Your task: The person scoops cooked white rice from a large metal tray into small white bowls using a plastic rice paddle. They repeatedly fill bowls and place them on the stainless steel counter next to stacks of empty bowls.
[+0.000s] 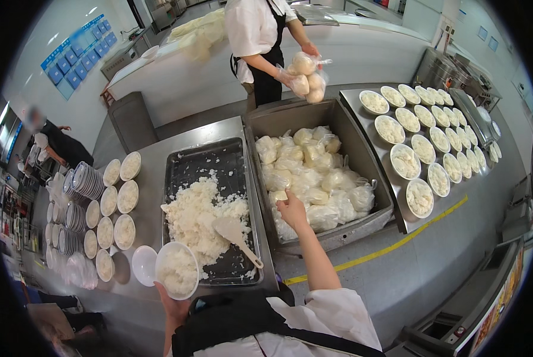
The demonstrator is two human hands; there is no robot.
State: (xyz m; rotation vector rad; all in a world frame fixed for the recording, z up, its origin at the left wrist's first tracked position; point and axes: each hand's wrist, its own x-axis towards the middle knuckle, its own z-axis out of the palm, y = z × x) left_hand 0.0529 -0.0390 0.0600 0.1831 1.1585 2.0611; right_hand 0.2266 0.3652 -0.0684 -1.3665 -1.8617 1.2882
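My left hand [172,302] grips the side of a white bowl [177,271] filled with cooked rice, near the table's front edge. An empty white bowl [144,265] stands right beside it. Over the left part of a large grey bin [362,223], my right hand [291,212] reaches out with a finger extended, and I see nothing held in it. Below and beyond that hand lie plastic bags of pale round buns [314,169]. A rice paddle [235,238] rests on the rice heap [198,211] in a dark tray [186,163] between my hands.
Across the bin, a co-worker [260,53] holds a clear bag of buns [306,74]. Several rice-filled bowls [406,160] cover the right table. On the left stand more filled bowls [125,231] and stacked bowls [88,179]. Another person [70,143] is farther left.
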